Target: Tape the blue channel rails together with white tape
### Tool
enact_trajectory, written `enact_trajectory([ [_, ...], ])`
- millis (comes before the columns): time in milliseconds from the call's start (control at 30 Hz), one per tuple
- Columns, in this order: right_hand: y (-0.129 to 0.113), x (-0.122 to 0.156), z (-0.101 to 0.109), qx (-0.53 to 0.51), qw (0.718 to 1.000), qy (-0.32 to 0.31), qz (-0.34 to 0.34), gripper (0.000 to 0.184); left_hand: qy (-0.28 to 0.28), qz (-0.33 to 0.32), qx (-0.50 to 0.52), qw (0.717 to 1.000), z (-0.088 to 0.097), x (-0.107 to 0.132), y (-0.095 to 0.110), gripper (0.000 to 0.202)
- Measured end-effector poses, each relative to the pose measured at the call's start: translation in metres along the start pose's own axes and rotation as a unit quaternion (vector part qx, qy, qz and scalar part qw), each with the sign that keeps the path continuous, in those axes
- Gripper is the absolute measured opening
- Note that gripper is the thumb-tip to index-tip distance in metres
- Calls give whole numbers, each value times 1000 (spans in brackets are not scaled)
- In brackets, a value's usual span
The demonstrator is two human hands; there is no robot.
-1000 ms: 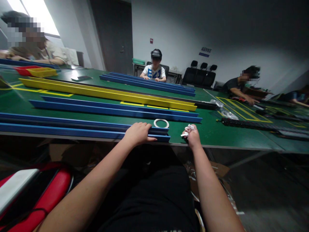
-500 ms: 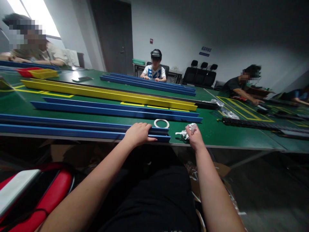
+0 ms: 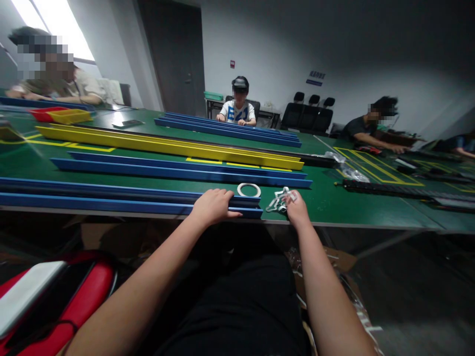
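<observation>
My left hand [image 3: 212, 206] lies closed over the near end of a long blue rail [image 3: 111, 200] at the front edge of the green table [image 3: 334, 202]. My right hand [image 3: 295, 207] pinches a crumpled strip of white tape [image 3: 278, 201] just right of the rail's end. A white tape roll [image 3: 248, 189] lies flat between the two hands, a little farther back.
More blue rails [image 3: 178, 168] and a yellow rail [image 3: 166, 144] run across the table. Black strips [image 3: 389, 190] and clear bags [image 3: 352, 174] lie at the right. Three people sit at the far sides. A red and white object [image 3: 48, 301] sits at my lower left.
My right hand has shifted slightly left toward the rail's end, and the white tape in it has spread out to the left. My left hand has stayed on the rail.
</observation>
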State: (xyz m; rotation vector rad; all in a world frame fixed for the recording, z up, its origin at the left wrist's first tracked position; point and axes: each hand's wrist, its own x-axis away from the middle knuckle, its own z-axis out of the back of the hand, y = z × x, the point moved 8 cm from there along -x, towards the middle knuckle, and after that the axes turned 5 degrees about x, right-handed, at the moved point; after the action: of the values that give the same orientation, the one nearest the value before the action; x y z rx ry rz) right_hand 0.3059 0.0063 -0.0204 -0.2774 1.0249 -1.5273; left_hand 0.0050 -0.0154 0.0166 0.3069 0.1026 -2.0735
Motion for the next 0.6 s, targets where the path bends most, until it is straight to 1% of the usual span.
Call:
enact_trajectory([
  [67, -10, 4, 0, 122, 992, -4, 19, 22, 2, 0, -4, 1000, 0, 0, 0, 65],
  [133, -17, 8, -1, 225, 974, -22, 20, 24, 4, -2, -7, 1000, -1, 1, 0, 65],
  [200, -16, 10, -3, 281, 957, -65, 4, 27, 4, -3, -7, 1000, -1, 1, 0, 66],
  [267, -16, 10, -7, 290, 950, -112, 8, 25, 0, 0, -5, 1000, -1, 0, 0, 66],
  [333, -18, 8, -8, 253, 957, -140, 34, 20, -4, 4, -3, 1000, -2, 0, -1, 66],
  [400, -20, 8, -9, 171, 971, -162, 51, 17, -6, 6, -3, 1000, -2, -1, -1, 66],
  [500, -21, 10, -11, 20, 981, -191, 30, 18, -7, 4, -3, 1000, -2, -1, 0, 66],
  [600, -24, 14, -15, -66, 977, -204, -5, 24, -5, 4, 2, 1000, -1, 0, 0, 65],
])
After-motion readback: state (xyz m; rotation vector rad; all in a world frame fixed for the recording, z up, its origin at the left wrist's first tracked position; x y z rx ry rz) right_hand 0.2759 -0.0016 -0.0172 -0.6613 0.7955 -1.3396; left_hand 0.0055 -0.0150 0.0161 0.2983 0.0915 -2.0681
